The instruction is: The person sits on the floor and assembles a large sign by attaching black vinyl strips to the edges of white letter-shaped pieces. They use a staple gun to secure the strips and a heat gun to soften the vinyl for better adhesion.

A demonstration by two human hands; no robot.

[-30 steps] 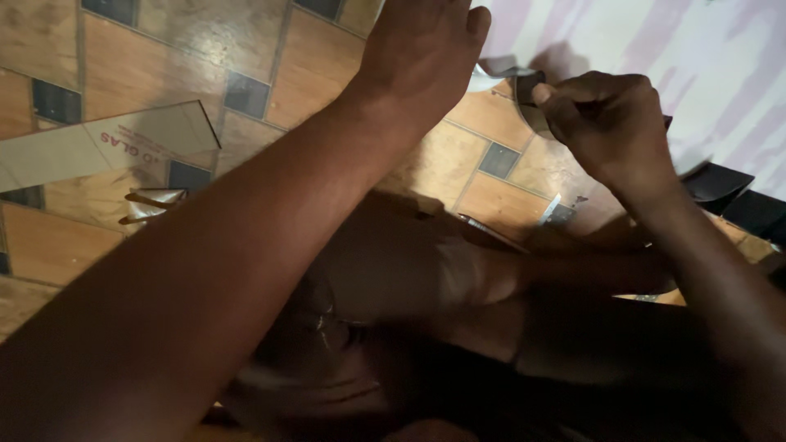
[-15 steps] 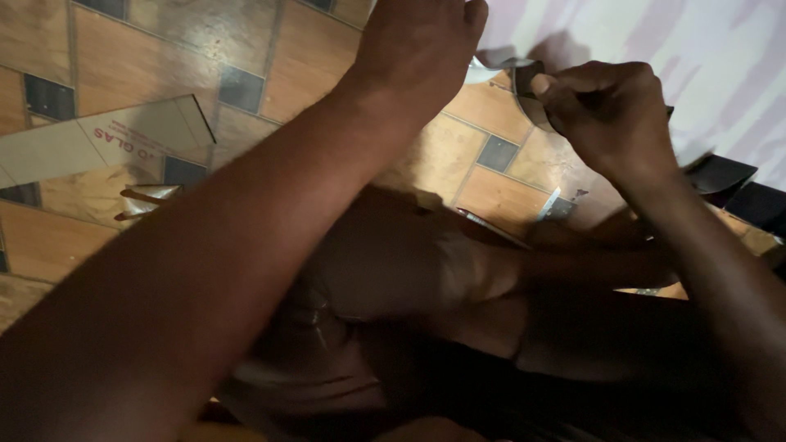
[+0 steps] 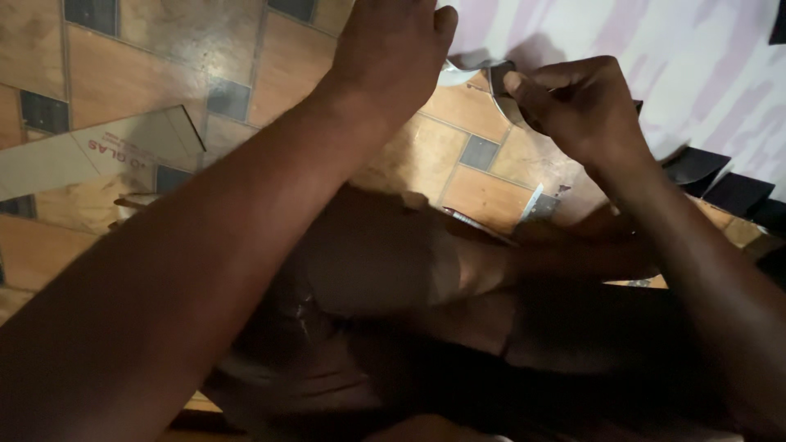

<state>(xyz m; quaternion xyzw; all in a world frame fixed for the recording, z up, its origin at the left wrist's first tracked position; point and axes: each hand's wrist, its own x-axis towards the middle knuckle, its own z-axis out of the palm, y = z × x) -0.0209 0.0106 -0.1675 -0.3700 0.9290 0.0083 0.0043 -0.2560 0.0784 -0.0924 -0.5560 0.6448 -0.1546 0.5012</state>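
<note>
Fingers of the right hand point(image 3: 585, 110) curled tight together, thumb pressed along the top, pinched on a small dark curved strip of sheet material point(image 3: 501, 86) at its near edge. Fingers of the left hand point(image 3: 393, 53) bent downward and close together, seen from the back; pressed toward the same spot, though whether clamped on anything cannot be told (fingertips hidden under the hand itself). Just between the two sets of fingertips, a pale grey curved piece point(image 3: 452, 75), its rim touching the dark strip.

Beyond the right fingers, a white cloth with faint pink streaks point(image 3: 655, 49), its edge running down past the right wrist. Below and right of that wrist, flat black cut pieces point(image 3: 720, 180) lying partly on the cloth's edge. Under both hands, a tan tiled floor with small dark square insets point(image 3: 123, 74). Well left of the left fingers, a flat brown cardboard sheet point(image 3: 90, 160) with a pointed corner, lying flat on the tiles. Near the right forearm, a small shiny metal offcut point(image 3: 536, 205).

Open floor left of and behind the left fingers; tighter on the right, hemmed by cloth edge and black pieces. Lower frame dim, crossed by both forearms over dark legs.
</note>
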